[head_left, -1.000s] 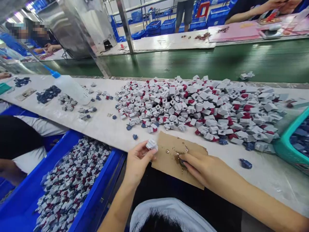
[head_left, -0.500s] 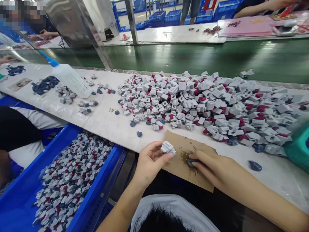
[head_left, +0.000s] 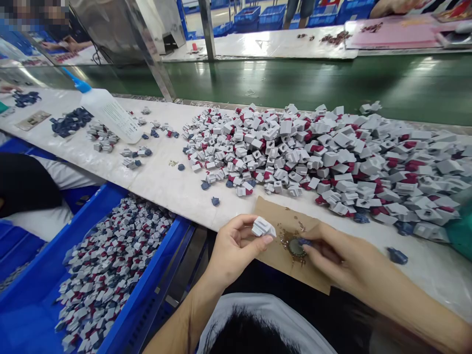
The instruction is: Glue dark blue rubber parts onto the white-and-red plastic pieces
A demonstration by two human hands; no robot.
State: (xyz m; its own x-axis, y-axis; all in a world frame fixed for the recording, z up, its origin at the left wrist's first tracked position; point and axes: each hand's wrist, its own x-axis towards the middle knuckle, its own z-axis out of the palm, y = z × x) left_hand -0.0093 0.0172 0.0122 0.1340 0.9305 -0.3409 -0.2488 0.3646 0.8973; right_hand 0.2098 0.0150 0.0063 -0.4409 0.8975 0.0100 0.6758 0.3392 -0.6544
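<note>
In the head view, a grey piece (head_left: pixel 262 227) is pinched between the thumb and fingers of the left hand (head_left: pixel 234 250), raised just beside a sheet of cardboard (head_left: pixel 275 255). Above the sheet, a small dark blue piece (head_left: pixel 304 242) is gripped by the thumb and bent fingers of the right hand (head_left: pixel 342 250), at the edge of a shallow round dish (head_left: pixel 296 247) ringed by wet brown spots. The two held pieces are kept well clear of each other, so no joining is shown; whether the blue one is wetted cannot be told. Beyond the cardboard, a large pile of grey and red pieces (head_left: pixel 295 147) is spread on the table (head_left: pixel 162 182), with loose blue pieces (head_left: pixel 397 255) scattered near its front edge. Many grey, red and blue pieces (head_left: pixel 110 260) are gathered in the blue bin (head_left: pixel 29 314); how many are finished cannot be judged.
</note>
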